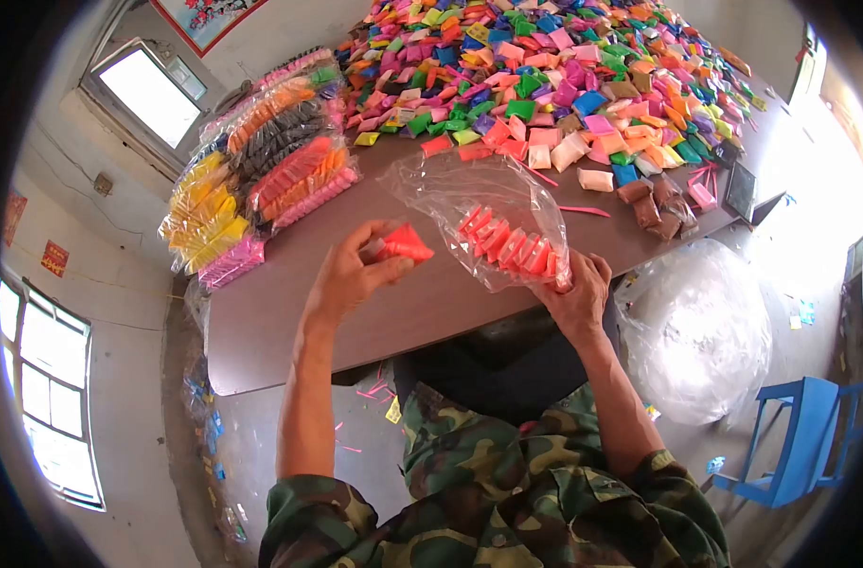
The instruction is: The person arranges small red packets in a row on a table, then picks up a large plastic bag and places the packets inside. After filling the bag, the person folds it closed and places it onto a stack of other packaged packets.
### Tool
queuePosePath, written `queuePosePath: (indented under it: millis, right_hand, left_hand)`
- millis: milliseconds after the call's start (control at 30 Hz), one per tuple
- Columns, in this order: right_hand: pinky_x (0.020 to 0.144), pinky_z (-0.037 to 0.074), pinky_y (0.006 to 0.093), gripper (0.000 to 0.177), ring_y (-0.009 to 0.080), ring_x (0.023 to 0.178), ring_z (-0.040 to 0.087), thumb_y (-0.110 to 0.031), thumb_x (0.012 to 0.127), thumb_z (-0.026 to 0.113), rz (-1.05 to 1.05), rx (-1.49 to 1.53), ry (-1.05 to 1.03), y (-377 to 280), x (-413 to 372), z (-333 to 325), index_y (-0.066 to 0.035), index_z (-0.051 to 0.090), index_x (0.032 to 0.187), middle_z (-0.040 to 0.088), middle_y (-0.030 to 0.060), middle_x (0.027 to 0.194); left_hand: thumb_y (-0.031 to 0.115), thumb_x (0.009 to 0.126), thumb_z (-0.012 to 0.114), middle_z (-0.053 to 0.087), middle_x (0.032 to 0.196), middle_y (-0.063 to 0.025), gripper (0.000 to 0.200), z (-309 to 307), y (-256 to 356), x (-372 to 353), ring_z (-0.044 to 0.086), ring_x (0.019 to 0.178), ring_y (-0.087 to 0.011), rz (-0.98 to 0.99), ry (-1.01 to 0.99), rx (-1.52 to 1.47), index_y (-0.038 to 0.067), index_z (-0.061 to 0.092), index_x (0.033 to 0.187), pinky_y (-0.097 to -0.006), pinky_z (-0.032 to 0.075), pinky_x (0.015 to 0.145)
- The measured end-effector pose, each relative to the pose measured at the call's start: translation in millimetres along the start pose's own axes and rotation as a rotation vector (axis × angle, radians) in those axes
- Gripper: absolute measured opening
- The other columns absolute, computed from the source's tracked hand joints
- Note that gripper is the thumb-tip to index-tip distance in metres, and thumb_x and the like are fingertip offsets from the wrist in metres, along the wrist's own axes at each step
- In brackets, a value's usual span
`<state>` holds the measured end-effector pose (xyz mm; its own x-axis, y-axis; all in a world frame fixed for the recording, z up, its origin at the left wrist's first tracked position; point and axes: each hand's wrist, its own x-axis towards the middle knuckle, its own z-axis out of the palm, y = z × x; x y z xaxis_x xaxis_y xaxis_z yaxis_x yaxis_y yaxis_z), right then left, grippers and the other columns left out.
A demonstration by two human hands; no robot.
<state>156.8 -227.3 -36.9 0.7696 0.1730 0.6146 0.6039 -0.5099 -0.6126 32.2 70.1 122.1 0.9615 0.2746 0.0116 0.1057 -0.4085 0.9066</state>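
Observation:
Between the fingers and thumb of my left hand (355, 265) is a small red packet (403, 243), held above the table's front part. My right hand (583, 292) grips the lower right end of a clear plastic bag (516, 194). Inside that bag stands a row of several red packets (509, 244), side by side. The bag's loose, wide end spreads toward the upper left, near the packet in my left hand but apart from it. The palm side of my right hand is partly hidden by the bag.
A large heap of coloured packets (545, 71) covers the table's (289, 322) far side. Filled bags (261, 156) are stacked at the left. Pink plastic sticks (585, 211) and brown packets (654, 206) lie at the right. A big clear plastic bag (701, 331) and a blue stool (796, 440) stand beside the table.

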Motion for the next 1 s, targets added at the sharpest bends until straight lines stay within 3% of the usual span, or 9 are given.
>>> queuePosePath:
  millis: [133, 233, 433, 533, 633, 733, 833, 933, 1000]
  right_hand:
    - [0.112, 0.042, 0.0470, 0.057, 0.0255, 0.106, 0.073, -0.044, 0.079, 0.092, -0.008, -0.025, 0.009, 3, -1, 2, -0.009, 0.073, 0.119, 0.078, 0.0082, 0.105]
    - [0.112, 0.042, 0.0471, 0.057, 0.0255, 0.105, 0.073, -0.044, 0.078, 0.092, -0.012, 0.008, 0.023, 2, -1, 2, -0.010, 0.072, 0.120, 0.078, 0.0079, 0.104]
    - [0.113, 0.041, 0.0472, 0.060, 0.0274, 0.107, 0.072, -0.042, 0.076, 0.094, 0.011, 0.052, -0.007, -3, 1, -6, -0.008, 0.074, 0.122, 0.077, 0.0091, 0.109]
    - [0.112, 0.041, 0.0467, 0.060, 0.0273, 0.108, 0.072, -0.042, 0.075, 0.094, 0.004, 0.049, -0.011, -1, 1, -5, -0.008, 0.074, 0.120, 0.078, 0.0088, 0.109]
    - [0.111, 0.041, 0.0465, 0.057, 0.0244, 0.108, 0.072, -0.040, 0.075, 0.094, 0.003, 0.057, 0.021, -2, 1, -4, -0.012, 0.073, 0.121, 0.077, 0.0041, 0.110]
    - [0.110, 0.042, 0.0460, 0.057, 0.0244, 0.107, 0.072, -0.040, 0.075, 0.094, -0.013, 0.055, 0.008, -2, 2, -5, -0.012, 0.073, 0.120, 0.077, 0.0040, 0.109]
    - [0.109, 0.042, 0.0457, 0.057, 0.0248, 0.107, 0.072, -0.041, 0.075, 0.094, -0.014, 0.056, 0.020, -2, 2, -4, -0.012, 0.073, 0.120, 0.077, 0.0044, 0.108]
    - [0.109, 0.042, 0.0459, 0.057, 0.0253, 0.106, 0.073, -0.042, 0.076, 0.093, -0.018, 0.065, 0.020, -5, 3, -7, -0.011, 0.073, 0.119, 0.077, 0.0050, 0.107]
    - [0.109, 0.042, 0.0460, 0.057, 0.0255, 0.105, 0.073, -0.042, 0.076, 0.093, -0.011, 0.061, 0.015, -5, 3, -8, -0.011, 0.073, 0.119, 0.078, 0.0053, 0.107]
  left_hand:
    - [0.021, 0.094, 0.085, 0.074, 0.107, -0.0057, 0.054, 25, 18, 31, 0.069, 0.090, -0.0103, 0.134, -0.032, -0.173, -0.001, 0.061, 0.138, -0.0271, 0.057, 0.078]
    - [0.020, 0.094, 0.085, 0.075, 0.110, -0.0100, 0.052, 46, 17, 60, 0.070, 0.081, -0.0112, 0.115, -0.024, -0.240, -0.005, 0.063, 0.134, -0.0271, 0.059, 0.071]
    - [0.023, 0.096, 0.083, 0.076, 0.101, -0.0074, 0.034, 67, 5, 81, 0.073, 0.078, -0.0122, -0.039, 0.059, -0.229, 0.000, 0.069, 0.118, -0.0262, 0.061, 0.068]
    - [0.030, 0.096, 0.083, 0.078, 0.099, -0.0090, 0.036, 67, -2, 84, 0.075, 0.084, -0.0128, -0.004, 0.161, 0.003, 0.005, 0.068, 0.116, -0.0287, 0.059, 0.071]
    - [0.033, 0.093, 0.085, 0.077, 0.096, -0.0134, 0.041, 64, -21, 95, 0.076, 0.082, -0.0193, 0.136, 0.339, 0.451, 0.004, 0.068, 0.116, -0.0356, 0.059, 0.072]
    - [0.028, 0.090, 0.083, 0.075, 0.095, -0.0188, 0.034, 70, -11, 88, 0.075, 0.086, -0.0394, 0.293, 0.378, 0.643, 0.003, 0.068, 0.108, -0.0497, 0.058, 0.075]
    - [0.030, 0.090, 0.083, 0.077, 0.098, -0.0186, 0.037, 75, -15, 87, 0.075, 0.089, -0.0408, 0.329, 0.377, 0.912, 0.004, 0.065, 0.110, -0.0511, 0.058, 0.075]
    - [0.031, 0.091, 0.082, 0.077, 0.101, -0.0191, 0.039, 75, -46, 106, 0.076, 0.093, -0.0407, 0.304, 0.272, 1.009, 0.006, 0.063, 0.113, -0.0529, 0.059, 0.077]
    - [0.031, 0.091, 0.081, 0.077, 0.101, -0.0191, 0.038, 83, -26, 98, 0.076, 0.094, -0.0411, 0.277, 0.228, 1.048, 0.006, 0.063, 0.113, -0.0534, 0.059, 0.077]
